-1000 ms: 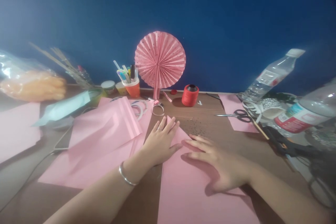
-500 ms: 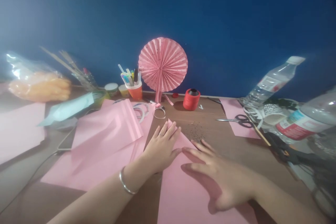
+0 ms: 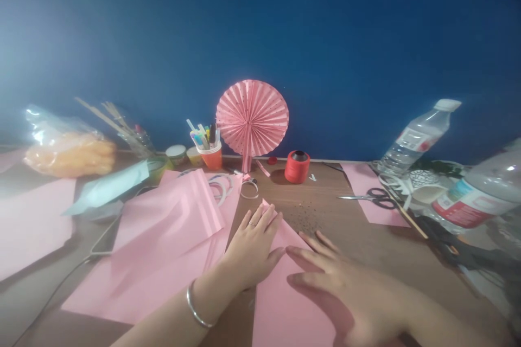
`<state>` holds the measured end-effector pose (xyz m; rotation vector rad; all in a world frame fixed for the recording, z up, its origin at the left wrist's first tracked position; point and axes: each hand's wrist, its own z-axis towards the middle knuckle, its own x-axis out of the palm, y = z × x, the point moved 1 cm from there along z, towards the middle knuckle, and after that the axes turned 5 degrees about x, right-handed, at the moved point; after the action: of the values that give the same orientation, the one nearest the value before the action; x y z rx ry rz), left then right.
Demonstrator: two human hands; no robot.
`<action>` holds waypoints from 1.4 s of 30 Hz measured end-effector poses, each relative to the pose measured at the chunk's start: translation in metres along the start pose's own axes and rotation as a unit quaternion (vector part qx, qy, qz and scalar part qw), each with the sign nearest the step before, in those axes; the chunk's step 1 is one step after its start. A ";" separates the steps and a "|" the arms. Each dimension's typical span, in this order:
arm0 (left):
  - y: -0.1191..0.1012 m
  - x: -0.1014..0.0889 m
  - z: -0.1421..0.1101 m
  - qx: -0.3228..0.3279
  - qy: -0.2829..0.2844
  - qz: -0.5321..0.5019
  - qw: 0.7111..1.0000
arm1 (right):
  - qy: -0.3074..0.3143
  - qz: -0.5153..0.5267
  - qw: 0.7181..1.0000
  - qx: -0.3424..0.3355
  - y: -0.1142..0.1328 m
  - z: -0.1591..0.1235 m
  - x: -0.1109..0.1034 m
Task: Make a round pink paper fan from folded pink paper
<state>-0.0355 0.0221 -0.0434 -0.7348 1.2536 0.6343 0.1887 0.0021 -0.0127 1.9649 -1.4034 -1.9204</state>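
A sheet of pink paper [image 3: 285, 303] lies in front of me with a slanting right edge and a pointed far corner. My left hand [image 3: 253, 246] rests flat on its left side near that corner, fingers stretched out. On the right edge lies my right hand [image 3: 329, 268], fingers spread, its index fingertip close to the left thumb. Both palms hide part of the sheet. Beyond the hands stands a round pleated pink paper fan [image 3: 252, 118] against the blue wall.
More pink sheets [image 3: 163, 260] lie to the left. At the back are a cup of pens [image 3: 212, 158] and a red thread spool [image 3: 297, 168]. Scissors [image 3: 374, 198] rest on a pink strip at right, beside a tilted plastic bottle [image 3: 417, 138] and a larger bottle [image 3: 474, 200].
The whole view has tilted up slightly, so everything sits lower in the picture. Both hands keep nearly the same places on the paper.
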 end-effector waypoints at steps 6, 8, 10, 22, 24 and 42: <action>0.003 -0.002 0.004 -0.018 0.000 -0.011 1.000 | 0.014 -0.005 1.000 0.014 0.005 0.001 -0.003; 0.004 -0.001 0.005 -0.037 -0.002 -0.007 0.999 | 0.020 -0.008 1.000 0.021 0.007 0.001 -0.004; 0.006 -0.001 0.005 -0.051 -0.001 0.003 0.999 | 0.030 -0.010 0.999 0.027 0.007 0.002 -0.004; 0.010 -0.001 0.006 -0.058 -0.002 0.039 0.998 | 0.045 -0.014 0.999 0.024 0.001 0.003 -0.002; 0.011 -0.001 0.007 -0.060 -0.006 0.037 0.997 | 0.044 -0.015 0.999 0.019 0.000 0.003 -0.002; 0.020 -0.005 0.010 -0.121 0.015 0.013 0.993 | 0.045 -0.016 0.999 0.020 0.003 0.004 -0.006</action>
<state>-0.0461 0.0429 -0.0395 -0.9312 1.2275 0.8084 0.1848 0.0059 -0.0069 2.0753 -1.4066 -1.8053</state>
